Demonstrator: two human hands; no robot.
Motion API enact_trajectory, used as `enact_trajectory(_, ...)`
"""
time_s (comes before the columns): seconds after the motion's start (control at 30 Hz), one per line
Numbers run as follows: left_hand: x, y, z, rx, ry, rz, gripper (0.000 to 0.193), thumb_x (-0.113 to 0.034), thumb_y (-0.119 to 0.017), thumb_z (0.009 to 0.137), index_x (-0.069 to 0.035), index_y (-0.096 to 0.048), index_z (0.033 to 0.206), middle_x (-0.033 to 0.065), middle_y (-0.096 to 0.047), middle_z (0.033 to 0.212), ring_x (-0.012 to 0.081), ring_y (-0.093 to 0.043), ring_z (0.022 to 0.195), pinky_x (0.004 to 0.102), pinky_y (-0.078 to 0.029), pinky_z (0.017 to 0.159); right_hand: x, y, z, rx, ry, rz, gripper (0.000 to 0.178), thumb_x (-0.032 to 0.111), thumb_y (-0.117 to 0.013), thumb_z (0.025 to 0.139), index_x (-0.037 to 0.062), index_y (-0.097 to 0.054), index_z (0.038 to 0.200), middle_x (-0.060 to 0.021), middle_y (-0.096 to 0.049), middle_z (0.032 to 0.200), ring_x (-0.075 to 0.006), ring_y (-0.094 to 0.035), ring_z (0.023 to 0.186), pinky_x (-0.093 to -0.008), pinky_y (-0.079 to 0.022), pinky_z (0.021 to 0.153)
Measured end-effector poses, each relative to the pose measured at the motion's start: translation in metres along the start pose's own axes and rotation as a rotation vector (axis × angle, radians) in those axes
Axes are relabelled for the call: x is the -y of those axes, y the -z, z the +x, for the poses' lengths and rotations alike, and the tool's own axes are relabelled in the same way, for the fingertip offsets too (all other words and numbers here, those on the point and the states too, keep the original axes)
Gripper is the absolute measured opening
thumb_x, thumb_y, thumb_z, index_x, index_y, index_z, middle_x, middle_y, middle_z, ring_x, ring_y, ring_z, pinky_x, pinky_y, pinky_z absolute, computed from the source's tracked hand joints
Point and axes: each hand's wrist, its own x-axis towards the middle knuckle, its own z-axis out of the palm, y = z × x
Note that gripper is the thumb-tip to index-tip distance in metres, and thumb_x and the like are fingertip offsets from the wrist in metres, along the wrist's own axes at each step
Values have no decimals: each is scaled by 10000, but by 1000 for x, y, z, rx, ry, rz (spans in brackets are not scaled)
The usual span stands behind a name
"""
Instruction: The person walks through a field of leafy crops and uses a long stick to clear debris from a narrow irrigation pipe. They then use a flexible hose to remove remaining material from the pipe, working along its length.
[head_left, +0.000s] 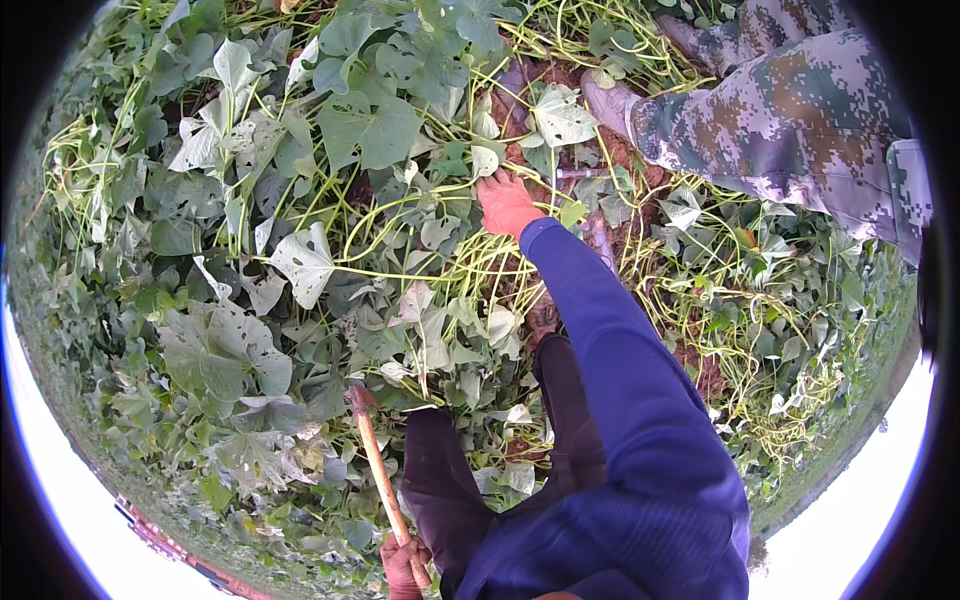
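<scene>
My right hand (507, 205), in a long blue sleeve, reaches forward among green trailing vines (420, 205). Its fingers stretch out over the stems and leaves, with the tips partly hidden. At the lower edge my left hand (403, 565) is closed around the wooden handle of a tool (380, 460). The tool's rusty metal head points forward and lies partly against leaves, so its exact kind is unclear. Just right of my right hand, a short grey bar (580, 173) lies over reddish soil. A purplish surface (600, 237) shows between the stems beside my forearm.
Another person's leg in camouflage trousers (770, 125) stands at the upper right, a shoe (608, 103) near my right hand. My own dark-trousered legs (450, 470) are among the plants below. Broad, hole-eaten leaves (225, 350) cover the left side; reddish soil (705, 370) shows at right.
</scene>
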Motion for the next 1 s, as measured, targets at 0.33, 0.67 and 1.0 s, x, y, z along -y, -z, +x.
enact_trajectory(0.33, 26, 20, 85, 234, -96, -307, 352, 18, -625, 807, 65, -599, 1155, 132, -648, 734, 187, -590, 500, 288, -501, 472, 43, -68, -90, 350, 259, -40, 454, 170, -602, 811, 11, -568, 1235, -101, -686, 1042, -287, -656, 1009, -718, -323, 998)
enact_trajectory(0.67, 21, 14, 101, 256, -121, -219, 320, 26, -614, 803, 69, -604, 1120, 139, -654, 741, 186, -585, 496, 279, -494, 475, -12, -16, -3, -651, -261, 499, 229, 104, -592, 836, 21, -622, 1048, -237, -650, 1020, -430, -621, 966, -478, -505, 833)
enact_trajectory(1.0, 19, 6, 106, 163, -77, -245, 327, 31, -590, 804, 70, -598, 1129, 127, -637, 711, 185, -577, 484, 286, -489, 461, 42, -106, -6, -381, -464, 754, 320, 206, -633, 837, 13, -651, 1091, -217, -689, 1028, -385, -656, 997, -426, -529, 859)
